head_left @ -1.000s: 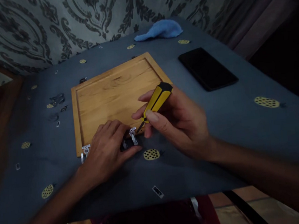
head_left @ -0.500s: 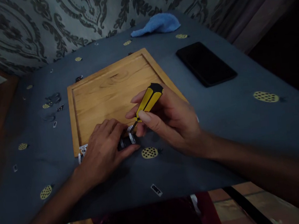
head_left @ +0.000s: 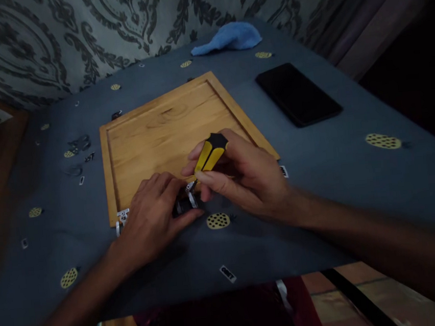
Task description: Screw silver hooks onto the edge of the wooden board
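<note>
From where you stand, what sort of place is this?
Probably a home: the table wears a printed blue cloth, a damask-patterned wall covering rises behind it, and a phone lies by the wooden tray, where the left hand holds a metal fitting and the right hand a yellow screwdriver.

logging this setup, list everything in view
wooden tray: 1, light brown, centre
metal fitting: 1, silver and dark, tray's near edge
corner fitting: 1, silver, tray's near left corner
screwdriver: 1, yellow and black, tip at metal fitting
phone: 1, black, right of tray
cloth: 1, blue, far edge
loose parts: several, dark, left of tray
tablecloth: 1, blue-grey, yellow spots
left hand: 1, holding metal fitting
right hand: 1, gripping screwdriver
</note>
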Demonstrator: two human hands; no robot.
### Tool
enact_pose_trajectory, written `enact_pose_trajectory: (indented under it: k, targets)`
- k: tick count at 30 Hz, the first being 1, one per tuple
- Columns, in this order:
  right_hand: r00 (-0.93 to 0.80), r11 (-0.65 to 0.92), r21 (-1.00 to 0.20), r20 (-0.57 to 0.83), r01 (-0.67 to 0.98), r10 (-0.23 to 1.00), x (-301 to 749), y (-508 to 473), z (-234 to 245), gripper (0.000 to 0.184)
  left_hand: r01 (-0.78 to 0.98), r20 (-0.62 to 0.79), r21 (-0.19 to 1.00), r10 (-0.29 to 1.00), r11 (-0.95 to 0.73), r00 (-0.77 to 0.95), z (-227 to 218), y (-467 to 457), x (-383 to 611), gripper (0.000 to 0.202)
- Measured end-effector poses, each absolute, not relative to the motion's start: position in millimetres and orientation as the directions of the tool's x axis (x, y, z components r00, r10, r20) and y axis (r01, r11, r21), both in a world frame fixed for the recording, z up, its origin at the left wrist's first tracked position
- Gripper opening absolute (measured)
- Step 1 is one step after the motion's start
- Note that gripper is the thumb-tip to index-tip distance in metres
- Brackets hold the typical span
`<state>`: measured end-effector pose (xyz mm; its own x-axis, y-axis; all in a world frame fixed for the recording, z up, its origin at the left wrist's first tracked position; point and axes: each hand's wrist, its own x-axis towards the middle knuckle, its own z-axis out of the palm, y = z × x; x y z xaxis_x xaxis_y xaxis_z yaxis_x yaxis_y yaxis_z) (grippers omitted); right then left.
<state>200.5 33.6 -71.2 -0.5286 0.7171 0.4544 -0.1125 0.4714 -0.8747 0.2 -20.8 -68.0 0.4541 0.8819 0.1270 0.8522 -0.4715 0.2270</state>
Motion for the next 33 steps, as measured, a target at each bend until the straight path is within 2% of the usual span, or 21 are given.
enact_pose_trajectory:
  k: [5, 9, 11, 13, 15, 19, 26, 29, 31, 33]
  targets:
    - [-0.570, 0.567, -0.824, 0.475, -0.020, 0.671, 196.3, 37.9, -56.5, 0.018, 0.849, 0.192, 0.192, 0.867, -0.492, 0.460, -71.3, -20.1, -1.5, 0.041]
    - [-0.672, 0.673, -0.740, 0.489, 0.019, 0.557, 194.3, 44.2, -38.2, 0.026, 0.873, 0.137, 0.194, 0.894, -0.446, 0.427, -74.4, -19.1, -2.4, 0.040]
    - [-0.741, 0.692, -0.721, 0.446, 0.035, 0.502, 194.8, 47.7, -28.5, 0.017, 0.868, 0.147, 0.215, 0.893, -0.448, 0.425, -76.0, -18.8, -3.1, 0.040]
    - [-0.812, 0.666, -0.746, 0.378, 0.018, 0.445, 195.2, 51.7, -20.5, 0.005, 0.853, 0.190, 0.236, 0.883, -0.466, 0.430, -77.6, -18.7, -3.7, 0.039]
    - [-0.860, 0.613, -0.789, 0.339, -0.041, 0.380, 194.6, 56.4, -15.4, 0.004, 0.847, 0.215, 0.236, 0.875, -0.477, 0.434, -78.5, -18.9, -4.3, 0.039]
    - [-0.882, 0.493, -0.855, 0.349, -0.161, 0.316, 188.9, 65.9, -14.2, 0.021, 0.858, 0.225, 0.189, 0.872, -0.477, 0.435, -77.5, -19.2, -4.2, 0.043]
    - [-0.858, 0.426, -0.871, 0.399, -0.244, 0.324, 174.4, 75.0, -21.3, 0.032, 0.857, 0.239, 0.179, 0.866, -0.483, 0.439, -73.2, -17.3, -2.7, 0.048]
    - [-0.875, 0.401, -0.884, 0.376, -0.241, 0.304, 171.7, 79.1, -20.2, 0.036, 0.866, 0.210, 0.196, 0.882, -0.460, 0.421, -73.1, -17.9, -2.9, 0.056]
    - [-0.898, 0.398, -0.890, 0.346, -0.222, 0.271, 172.3, 82.2, -16.8, 0.028, 0.874, 0.187, 0.205, 0.894, -0.440, 0.406, -73.7, -18.7, -3.3, 0.061]
    - [-0.922, 0.394, -0.893, 0.322, -0.220, 0.215, 174.0, 85.4, -12.7, 0.009, 0.884, 0.167, 0.210, 0.906, -0.417, 0.388, -74.6, -19.5, -3.8, 0.065]
